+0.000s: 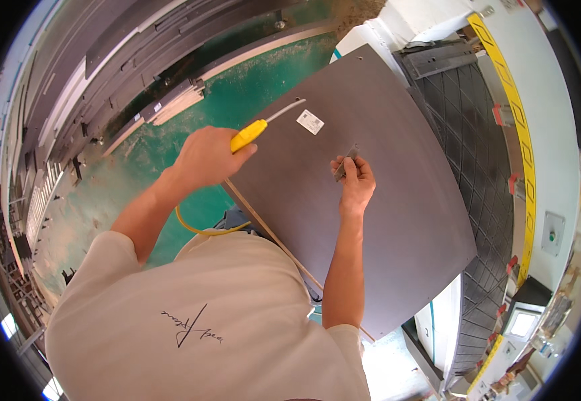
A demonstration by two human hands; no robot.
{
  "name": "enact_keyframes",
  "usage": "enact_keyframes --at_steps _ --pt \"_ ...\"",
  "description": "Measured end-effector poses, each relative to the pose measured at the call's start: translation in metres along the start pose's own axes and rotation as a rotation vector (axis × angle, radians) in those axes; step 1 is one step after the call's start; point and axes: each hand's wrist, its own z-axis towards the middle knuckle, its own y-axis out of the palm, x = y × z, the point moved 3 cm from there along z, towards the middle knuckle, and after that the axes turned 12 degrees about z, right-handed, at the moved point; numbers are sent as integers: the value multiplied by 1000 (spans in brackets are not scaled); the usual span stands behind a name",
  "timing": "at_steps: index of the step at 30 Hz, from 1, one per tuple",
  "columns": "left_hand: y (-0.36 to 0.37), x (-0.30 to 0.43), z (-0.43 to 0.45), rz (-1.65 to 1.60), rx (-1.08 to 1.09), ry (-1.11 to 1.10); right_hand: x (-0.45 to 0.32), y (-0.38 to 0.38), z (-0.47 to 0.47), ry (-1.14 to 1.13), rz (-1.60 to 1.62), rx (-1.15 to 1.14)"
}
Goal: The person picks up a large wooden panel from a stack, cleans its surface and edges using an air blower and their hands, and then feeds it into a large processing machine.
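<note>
My left hand (209, 156) is closed around a yellow air blow gun (249, 135) with a thin grey nozzle. It is raised by the panel's left edge, and the nozzle tip points over the surface. Between the thumb and fingers of my right hand (357, 183) is a small flat metal plate (345, 163), held above the middle of the panel; the fingers hide part of it. The large dark grey-brown panel (401, 215) lies in front of me. A white printed label (310, 122) sits on it, between the nozzle and the metal plate.
A yellow hose (210, 232) loops by my waist. Stacked dark panels and strips (120, 75) stand across the green floor (265, 65). On the right runs a machine with a black ribbed belt (471, 140) and a yellow-striped rail (518, 145). A green button (552, 236) sits on its frame.
</note>
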Motion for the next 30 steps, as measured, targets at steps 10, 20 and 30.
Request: enact_keyframes --at_steps 10,20,30 --pt "25 -59 -18 -202 -462 160 23 35 20 196 -113 132" --pt "28 -101 -36 -182 -245 -108 40 65 3 268 -110 -2" --pt "15 -45 -68 -83 -569 145 16 -55 -47 157 165 225"
